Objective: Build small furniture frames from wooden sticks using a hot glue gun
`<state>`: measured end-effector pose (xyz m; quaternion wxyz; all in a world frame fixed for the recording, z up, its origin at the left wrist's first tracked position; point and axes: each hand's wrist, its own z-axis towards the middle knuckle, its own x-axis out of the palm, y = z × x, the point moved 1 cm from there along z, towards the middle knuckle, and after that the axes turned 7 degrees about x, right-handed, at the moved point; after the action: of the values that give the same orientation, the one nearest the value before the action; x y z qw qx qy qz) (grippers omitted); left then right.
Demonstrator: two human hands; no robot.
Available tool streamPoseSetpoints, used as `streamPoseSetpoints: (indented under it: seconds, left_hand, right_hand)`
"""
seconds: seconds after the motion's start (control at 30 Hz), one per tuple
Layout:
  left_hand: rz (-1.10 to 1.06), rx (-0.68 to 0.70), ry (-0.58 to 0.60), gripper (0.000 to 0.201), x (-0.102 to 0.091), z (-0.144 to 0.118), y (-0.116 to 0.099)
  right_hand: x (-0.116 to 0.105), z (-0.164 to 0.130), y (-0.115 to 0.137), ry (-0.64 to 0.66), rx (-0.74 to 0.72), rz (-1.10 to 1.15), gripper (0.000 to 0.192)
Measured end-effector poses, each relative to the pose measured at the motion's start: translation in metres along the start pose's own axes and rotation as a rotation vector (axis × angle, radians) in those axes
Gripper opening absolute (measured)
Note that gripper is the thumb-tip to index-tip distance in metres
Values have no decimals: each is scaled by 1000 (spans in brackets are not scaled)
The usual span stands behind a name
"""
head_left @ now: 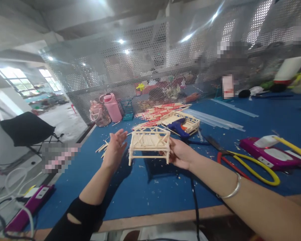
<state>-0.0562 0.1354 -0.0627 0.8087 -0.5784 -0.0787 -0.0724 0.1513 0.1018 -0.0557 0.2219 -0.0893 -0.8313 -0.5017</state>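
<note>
Right hand [179, 152] pinches one end of the little stick-built bench [149, 142], lifting it clear above the blue tabletop [153, 194] so it can be viewed all round. Left hand [114, 149] hovers just beside it, fingers spread, holding nothing.

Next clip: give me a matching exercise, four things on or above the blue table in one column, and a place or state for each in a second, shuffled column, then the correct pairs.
Things:
1. small pale wooden-stick bench model
2. pink plastic water bottle
3. blue glue gun
4. yellow-handled scissors

Places or states:
A. lying flat on the blue table, right of the right hand
B. held up above the table by the right hand, left hand open beside it
C. standing upright at the far left edge, by the perforated screen
D. resting against a second stick frame behind the held model

Pairs: 1-B, 2-C, 3-D, 4-A
</note>
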Motion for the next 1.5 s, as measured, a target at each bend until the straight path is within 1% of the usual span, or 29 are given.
streamPoseSetpoints:
  seconds: [0.07,0.1,0.17,0.23,0.3,0.37,0.43,0.47,0.5,0.57,0.63,0.67,0.73,0.8,0.93,1.0,1.07,1.13,1.2,1.33,1.4,1.5]
  left_hand:
    - [-29,100,65,72,2,-5,-9]
    - [-21,119,114,72,4,-9,-13]
    - [49,122,245,64,11,-18,-15]
    - [128,109,319,52,17,-25,-14]
    - [148,132,311,50,18,-28,-13]
    - [116,185,269,56,17,-25,-15]
    - [105,235,261,63,15,-20,-24]
    - [127,245,290,65,16,-17,-31]
    - [169,242,339,67,19,-14,-39]
    - [313,192,508,73,29,-9,-56]
    - [477,121,683,75,44,-4,-71]
    - [540,105,742,76,52,-3,-77]
    - [644,80,827,76,67,0,-84]
    - [769,68,867,74,79,2,-86]
    - [1031,85,910,75,93,0,-88]
    - [1094,115,926,77,95,-2,-90]
    - [1113,143,927,76,95,-5,-91]
    - [1094,161,914,72,94,-7,-89]
    - [1040,179,877,67,91,-8,-86]
    - [916,164,818,56,87,-8,-80]
    - [847,172,784,60,86,-7,-82]
    - [703,244,666,72,78,-5,-91]
  right_hand:
    - [-2,4,-3,-12,-18,-47,30]
    - [-3,6,-4,-21,-19,-62,30]
    - [-4,8,-6,-34,-14,-82,30]
    - [-4,10,-7,-41,-11,-88,30]
    - [-5,11,-7,-44,-20,-86,28]
    - [-6,13,-7,-42,-47,-85,26]
    - [-7,14,-7,-39,-66,-100,24]
    - [-7,15,-8,-37,-66,-112,23]
    - [-8,15,-8,-38,-66,-123,23]
    - [-7,15,-9,-35,-64,-134,23]
    - [-7,14,-10,-39,-68,-129,24]
    - [-6,14,-9,-42,-68,-128,24]
    - [-5,12,-9,-49,-66,-132,23]
    - [-5,11,-8,-49,-68,-139,23]
    - [-5,11,-9,-51,-84,-154,25]
    - [-6,11,-10,-60,-85,-159,25]
    - [-5,11,-11,-62,-87,-162,24]
    - [-5,11,-11,-56,-95,-170,24]
    - [-4,10,-10,-50,-101,-187,23]
    - [-2,9,-11,-57,-106,-209,24]
    - [-3,10,-11,-61,-120,-194,24]
    - [-5,11,-11,-52,-145,-159,23]
